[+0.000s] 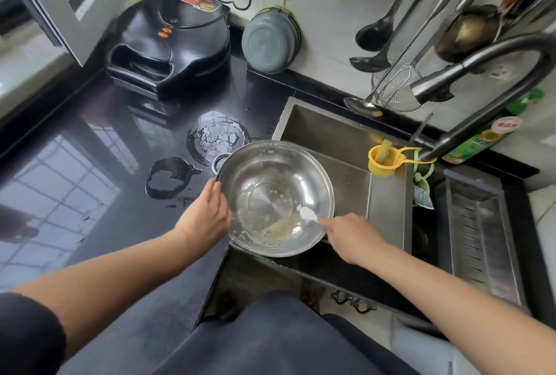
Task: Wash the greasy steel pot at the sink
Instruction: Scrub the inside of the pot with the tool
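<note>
Sink (331, 134): hands grip pot (279, 182) (greasy).

Glossy black countertop (90, 146), white wall (328, 13)

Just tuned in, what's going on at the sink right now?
A person is holding a steel pot tilted over the sink. The left hand grips its rim, and the right hand reaches in toward a white smear near the edge. Greasy residue still coats the bottom. No water visibly runs from the tap.
</note>
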### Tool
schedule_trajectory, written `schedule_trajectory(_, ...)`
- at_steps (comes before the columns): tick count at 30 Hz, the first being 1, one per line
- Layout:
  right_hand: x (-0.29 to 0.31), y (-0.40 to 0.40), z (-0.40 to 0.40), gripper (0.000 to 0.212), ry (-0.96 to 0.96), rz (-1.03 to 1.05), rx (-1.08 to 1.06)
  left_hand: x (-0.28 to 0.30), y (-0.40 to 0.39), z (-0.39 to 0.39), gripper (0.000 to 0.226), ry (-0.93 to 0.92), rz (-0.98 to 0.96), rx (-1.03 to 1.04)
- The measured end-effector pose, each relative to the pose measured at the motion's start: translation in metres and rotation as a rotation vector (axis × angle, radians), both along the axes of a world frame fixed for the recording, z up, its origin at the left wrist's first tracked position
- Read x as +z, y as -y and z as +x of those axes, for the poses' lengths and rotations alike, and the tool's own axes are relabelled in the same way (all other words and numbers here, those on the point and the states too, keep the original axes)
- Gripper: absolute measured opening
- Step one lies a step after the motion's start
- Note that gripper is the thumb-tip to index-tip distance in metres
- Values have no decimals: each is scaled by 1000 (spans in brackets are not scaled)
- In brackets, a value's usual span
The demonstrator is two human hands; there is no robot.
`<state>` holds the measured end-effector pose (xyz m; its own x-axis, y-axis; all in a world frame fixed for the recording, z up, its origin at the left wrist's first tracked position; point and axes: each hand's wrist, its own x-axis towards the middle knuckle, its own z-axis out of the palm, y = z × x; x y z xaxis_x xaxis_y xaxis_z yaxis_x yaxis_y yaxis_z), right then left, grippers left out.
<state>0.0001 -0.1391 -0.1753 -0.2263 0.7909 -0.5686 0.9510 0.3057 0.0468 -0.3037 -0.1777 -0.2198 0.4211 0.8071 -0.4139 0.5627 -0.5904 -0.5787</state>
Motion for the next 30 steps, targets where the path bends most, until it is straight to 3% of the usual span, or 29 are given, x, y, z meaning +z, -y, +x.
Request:
schedule_trajectory(2,-6,7,-8,55,-74,-55,-85,4,10,20,49,74,-77,82)
schedule_trajectory(4,-12,16,-13,56,-102,-76,-101,-5,27,48,39,281,-205,117)
schedule_trajectory(7,-20,31,-9,56,-146,-12,-83,-37,40,77,28,557,-241,32)
schedule_trajectory(12,-37,58,0,56,-140,44,-52,-71,34,85,33,373,31,73)
schedule_trajectory(15,-35,58,4,61,-106,32,-40,-58,36,89,26,287,-19,116)
schedule_trajectory(20,-12,19,17,66,147,300,-23,-35,18,82,6,197,-83,7)
schedule_trajectory(23,-14,35,0,55,140,133,-86,-23,14,89,23,190,-163,-53)
schedule_trajectory(27,-29,65,-53,47,-200,-255,-206,-24,24,99,39,189,-185,-45)
schedule_trajectory(30,-28,51,-42,42,-46,-129,-95,-29,33,94,40,158,-163,-13)
